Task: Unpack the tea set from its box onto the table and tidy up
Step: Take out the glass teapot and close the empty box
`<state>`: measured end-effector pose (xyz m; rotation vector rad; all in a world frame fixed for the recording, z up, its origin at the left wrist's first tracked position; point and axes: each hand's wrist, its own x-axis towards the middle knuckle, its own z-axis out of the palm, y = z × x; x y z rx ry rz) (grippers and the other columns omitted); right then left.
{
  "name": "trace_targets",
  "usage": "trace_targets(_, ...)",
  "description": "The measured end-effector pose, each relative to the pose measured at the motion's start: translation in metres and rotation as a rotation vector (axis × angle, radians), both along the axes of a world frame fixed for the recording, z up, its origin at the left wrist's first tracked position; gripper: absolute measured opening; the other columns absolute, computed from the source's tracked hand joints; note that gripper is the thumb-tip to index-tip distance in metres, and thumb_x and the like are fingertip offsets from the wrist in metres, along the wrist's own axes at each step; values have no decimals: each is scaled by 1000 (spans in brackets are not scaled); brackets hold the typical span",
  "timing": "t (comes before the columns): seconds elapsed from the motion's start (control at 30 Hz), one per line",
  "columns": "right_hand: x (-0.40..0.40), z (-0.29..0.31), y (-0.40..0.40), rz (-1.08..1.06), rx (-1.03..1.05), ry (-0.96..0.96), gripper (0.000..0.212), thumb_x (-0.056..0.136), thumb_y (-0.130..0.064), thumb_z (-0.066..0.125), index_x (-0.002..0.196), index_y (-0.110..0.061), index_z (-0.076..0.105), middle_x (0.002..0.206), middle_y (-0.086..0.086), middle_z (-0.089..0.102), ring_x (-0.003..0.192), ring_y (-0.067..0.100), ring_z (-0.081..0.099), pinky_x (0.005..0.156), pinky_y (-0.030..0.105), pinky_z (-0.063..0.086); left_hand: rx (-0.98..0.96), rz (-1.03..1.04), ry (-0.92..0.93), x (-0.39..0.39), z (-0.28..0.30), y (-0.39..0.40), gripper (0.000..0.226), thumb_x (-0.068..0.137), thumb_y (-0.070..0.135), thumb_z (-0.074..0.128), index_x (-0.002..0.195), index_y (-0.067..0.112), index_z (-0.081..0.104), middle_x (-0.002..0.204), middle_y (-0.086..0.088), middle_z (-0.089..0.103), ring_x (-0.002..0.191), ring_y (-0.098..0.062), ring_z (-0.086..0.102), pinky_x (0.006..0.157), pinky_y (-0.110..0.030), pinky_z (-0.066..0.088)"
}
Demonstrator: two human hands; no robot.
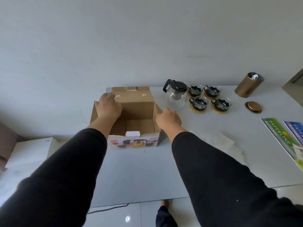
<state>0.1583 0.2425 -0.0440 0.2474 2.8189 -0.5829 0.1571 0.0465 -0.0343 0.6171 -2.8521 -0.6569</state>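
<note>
**Both hands on the flaps of the open box**

Two black sleeves [68, 174] reach forward over the pale worktop [139, 174]; the left hand [109, 106] grips the left flap of the cardboard box [136, 118], fingers curled over its edge; the right hand [168, 119] pinches the right flap (the box holds only a white block [133, 133]); right of it stand the glass teapot [176, 94] and four cups [209, 99] on wooden coasters; further right, a bronze canister [248, 85] and its lid [253, 107].
</note>
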Motion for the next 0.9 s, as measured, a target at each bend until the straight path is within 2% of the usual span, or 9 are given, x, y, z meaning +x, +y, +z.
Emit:
trace_targets(0.1, 28, -11, -4, -97, -56, -41, 48, 96, -32, 42, 137, -7, 40, 133, 16, 49, 119, 34, 52, 90, 38, 46, -111, 87, -23, 35, -13, -17, 51, 88, 13, 49, 138, 12, 42, 149, -10, 31, 141, -25, 27, 114, -56, 15)
trace_targets(0.17, 40, -14, -6, -199, -146, -98, 48, 97, -31, 42, 138, -6, 37, 134, 15, 50, 119, 33, 53, 88, 37, 45, -98, 118, -59, 50, -21, -22, 64, 86, 13, 52, 144, 11, 28, 150, -11, 26, 141, -28, 25, 111, -55, 22)
trace_targets(0.3, 52, -13, -17, -359, -411, -182, 53, 96, -30, 41, 142, -5, 36, 122, 14, 55, 99, 31, 59, 88, 36, 51, 239, 198, -95, 67, -31, -23, 91, 84, 9, 60, 152, 15, 1, 142, -17, 34, 127, -35, 44, 97, -43, 42)
trace_targets(0.37, 55, -11, -19, -403, -499, -153, 53, 94, -30, 44, 141, -5, 38, 128, 14, 55, 105, 30, 59, 96, 40, 51, 297, 204, -71, 73, -33, -21, 94, 83, 1, 60, 153, 16, -1, 139, -17, 37, 122, -36, 48, 94, -40, 44)
trace_targets(0.47, 57, -12, -17, -422, -542, -109, 58, 94, -32, 48, 144, -7, 34, 136, 13, 51, 115, 30, 55, 91, 34, 50, 235, 133, 1, 77, -31, -21, 96, 80, -8, 58, 152, 19, 0, 138, -16, 38, 120, -37, 49, 92, -41, 46)
trace_targets(0.57, 65, -11, -12, -405, -591, -49, 60, 95, -30, 50, 148, -14, 28, 140, 7, 47, 102, 24, 52, 73, 26, 38, 152, 36, 37, 77, -29, -18, 96, 80, -15, 54, 152, 19, 2, 134, -17, 44, 117, -37, 51, 92, -43, 46)
trace_targets(0.67, 72, -10, -11, -347, -529, 45, 57, 94, -31, 52, 145, -16, 32, 140, 7, 47, 119, 26, 51, 86, 31, 44, 39, -69, 46, 79, -34, -12, 83, 85, -13, 51, 151, 17, 11, 126, -19, 55, 107, -37, 58, 87, -44, 51)
trace_targets(0.8, 82, -7, -11, -190, -407, 130, 50, 92, -31, 53, 138, -14, 40, 137, 7, 49, 123, 27, 50, 92, 31, 43, -26, -181, 57, 81, -48, -14, 41, 94, 4, 50, 133, 13, 42, 125, -17, 58, 106, -35, 60, 88, -43, 53)
trace_targets(0.9, 87, -5, -14, -37, -283, 171, 43, 92, -30, 52, 132, -16, 45, 132, 5, 53, 119, 25, 51, 84, 26, 38, -36, -264, 34, 82, -50, -16, 45, 93, 28, 58, 132, 10, 46, 129, -14, 57, 115, -33, 55, 93, -43, 50)
